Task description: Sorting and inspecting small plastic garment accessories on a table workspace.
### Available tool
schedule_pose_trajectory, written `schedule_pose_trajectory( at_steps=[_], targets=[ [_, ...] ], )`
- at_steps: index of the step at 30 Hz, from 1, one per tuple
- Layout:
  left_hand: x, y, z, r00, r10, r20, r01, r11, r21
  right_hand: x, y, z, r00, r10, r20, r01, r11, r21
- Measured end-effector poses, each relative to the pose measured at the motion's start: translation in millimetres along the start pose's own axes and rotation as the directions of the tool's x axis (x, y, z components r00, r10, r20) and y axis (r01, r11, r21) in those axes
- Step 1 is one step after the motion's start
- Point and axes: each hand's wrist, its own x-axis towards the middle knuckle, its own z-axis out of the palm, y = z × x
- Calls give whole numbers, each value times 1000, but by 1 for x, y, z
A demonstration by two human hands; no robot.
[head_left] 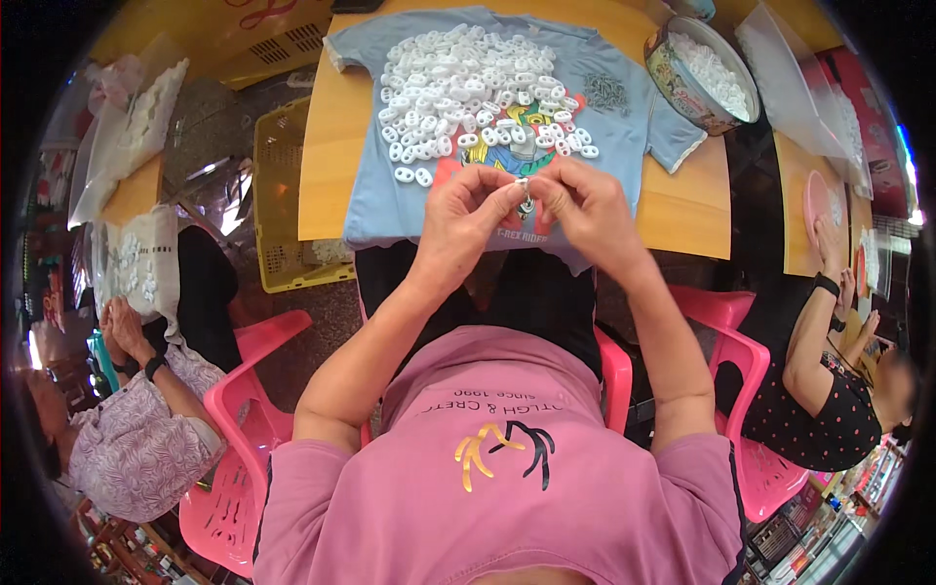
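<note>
In front of my chest, just over the near edge of a light blue T-shirt (385,200) spread on the table, my two hands meet. My left hand (458,216) pinches a small white plastic piece (522,182) between thumb and fingertips. From the other side my right hand (590,213) closes on the same piece; its fingers partly hide it. Beyond them lies a big heap of white two-holed plastic pieces (468,78). Right of the heap is a small pile of thin grey metal parts (606,93), too small to name.
A round tin (673,86) of white pieces stands at the far right table corner. A yellow plastic crate (283,195) sits left of the table (331,146). Pink chairs (249,390) flank me. Co-workers sit left (146,419) and right (819,370).
</note>
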Motion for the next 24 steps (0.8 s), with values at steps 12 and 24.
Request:
schedule_pose_trajectory(
  at_steps=[12,24],
  targets=[
    [2,11,-20,989,67,-133,-80,992,-95,93,4,-5,902,-328,280,430,631,-646],
    [7,15,-12,991,91,-102,-114,962,-247,60,-10,-8,987,120,108,-157,863,481]
  ],
)
